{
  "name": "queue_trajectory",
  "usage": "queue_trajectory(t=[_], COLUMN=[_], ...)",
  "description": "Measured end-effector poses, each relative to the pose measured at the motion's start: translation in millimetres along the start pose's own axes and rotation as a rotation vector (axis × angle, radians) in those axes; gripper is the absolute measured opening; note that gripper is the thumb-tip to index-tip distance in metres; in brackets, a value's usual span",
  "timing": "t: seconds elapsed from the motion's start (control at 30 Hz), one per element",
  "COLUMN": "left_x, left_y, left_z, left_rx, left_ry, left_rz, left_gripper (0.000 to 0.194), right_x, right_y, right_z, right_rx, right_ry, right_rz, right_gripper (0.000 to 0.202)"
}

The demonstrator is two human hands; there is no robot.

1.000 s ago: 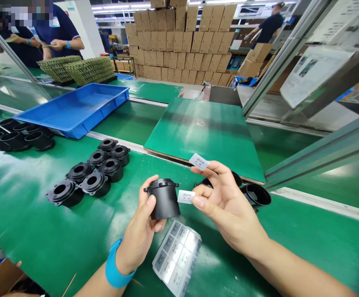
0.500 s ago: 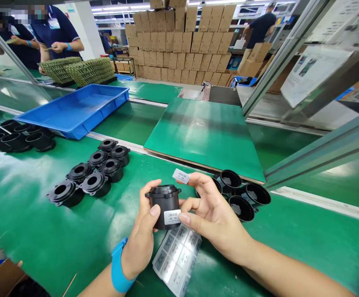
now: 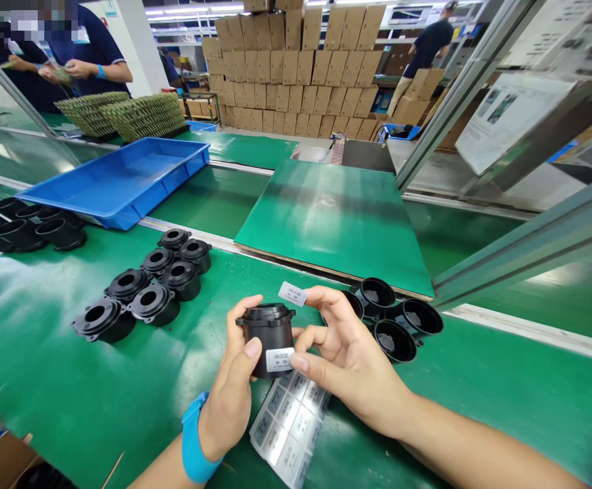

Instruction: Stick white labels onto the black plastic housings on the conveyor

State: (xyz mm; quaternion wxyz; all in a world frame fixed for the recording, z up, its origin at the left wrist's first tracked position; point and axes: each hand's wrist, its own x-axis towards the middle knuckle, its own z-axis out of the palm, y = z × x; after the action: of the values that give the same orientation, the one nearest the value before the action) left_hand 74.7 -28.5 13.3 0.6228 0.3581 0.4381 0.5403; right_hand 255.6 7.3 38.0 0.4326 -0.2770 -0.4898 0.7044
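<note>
My left hand (image 3: 232, 384), a blue band at its wrist, is closed around a black cylindrical housing (image 3: 268, 333) with a flanged top. On the housing's side is a printed silver label (image 3: 279, 360), and my right thumb presses at its right edge. A second loose label (image 3: 292, 294) sticks out from the raised index finger of my right hand (image 3: 354, 356), above the housing's right side. Below the housing lies a sheet of silver labels (image 3: 293, 428) on the green table, its upper end partly hidden by the housing and hands.
Several black housings (image 3: 150, 302) stand flange-up at left. Other black housings (image 3: 395, 339), open side up, sit right of my hands, and more black cups (image 3: 58, 231) stand far left. A blue tray (image 3: 117, 183) and a raised green board (image 3: 331, 224) lie beyond. A metal post (image 3: 530, 238) slants at right.
The view has shifted slightly. Both hands keep almost the same hold on the housing and the loose label. In the background, a co-worker's hands have moved and now hold a green piece.
</note>
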Motion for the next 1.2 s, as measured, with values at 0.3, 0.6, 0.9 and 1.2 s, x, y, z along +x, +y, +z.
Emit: queue_trajectory(t=[0.3, 0.6, 0.9, 1.2], left_x=[0.8, -0.6, 1.4, 2.0], left_y=[-2.3, -0.8, -4.8, -6.8], left_z=[-1.1, 0.0, -2.3, -4.8], left_rx=[-0.024, -0.006, -0.016, 0.042], left_ry=[-0.014, -0.007, -0.014, -0.125], left_rz=[0.007, 0.002, 0.014, 0.092], left_gripper=[0.056, 0.060, 0.059, 0.064], right_x=[-0.7, -1.7, -1.1, -2.0], right_y=[0.9, 1.4, 4.3, 2.5], right_z=[0.5, 0.6, 0.3, 0.7], right_rx=[-0.049, -0.015, -0.013, -0.020], right_ry=[0.013, 0.005, 0.015, 0.026], right_rz=[-0.007, 0.003, -0.007, 0.016], right_gripper=[0.059, 0.058, 0.057, 0.056])
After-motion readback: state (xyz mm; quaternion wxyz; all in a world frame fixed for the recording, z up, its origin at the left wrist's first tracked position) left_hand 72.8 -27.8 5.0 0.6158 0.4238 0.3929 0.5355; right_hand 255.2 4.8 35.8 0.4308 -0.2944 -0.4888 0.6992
